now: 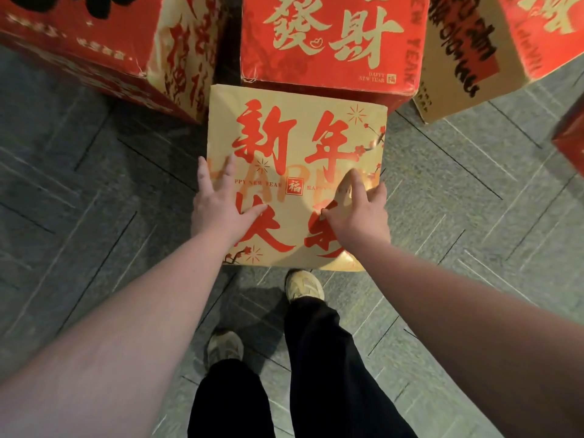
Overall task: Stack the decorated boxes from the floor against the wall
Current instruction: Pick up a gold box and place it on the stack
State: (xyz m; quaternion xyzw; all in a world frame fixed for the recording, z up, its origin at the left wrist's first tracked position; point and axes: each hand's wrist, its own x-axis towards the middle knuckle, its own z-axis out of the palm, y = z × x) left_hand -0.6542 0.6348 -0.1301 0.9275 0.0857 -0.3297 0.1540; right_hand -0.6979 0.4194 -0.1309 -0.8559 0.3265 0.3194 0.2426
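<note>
A gold box [294, 137] with large red characters sits on the floor in the middle of the view, its top facing me. My left hand [218, 203] lies flat on the box's left side with fingers spread. My right hand [358, 210] rests on its right side, fingers straight and reaching over the top face. Neither hand curls round an edge. Directly behind the gold box stands a red box [331, 39] with gold characters.
A big red and gold box [104, 42] stands at the far left. A tan box with black lettering [458, 58] leans at the far right, with more red boxes [543, 30] beyond it. Grey tiled floor [110, 200] surrounds everything. My feet [303, 284] are just below the gold box.
</note>
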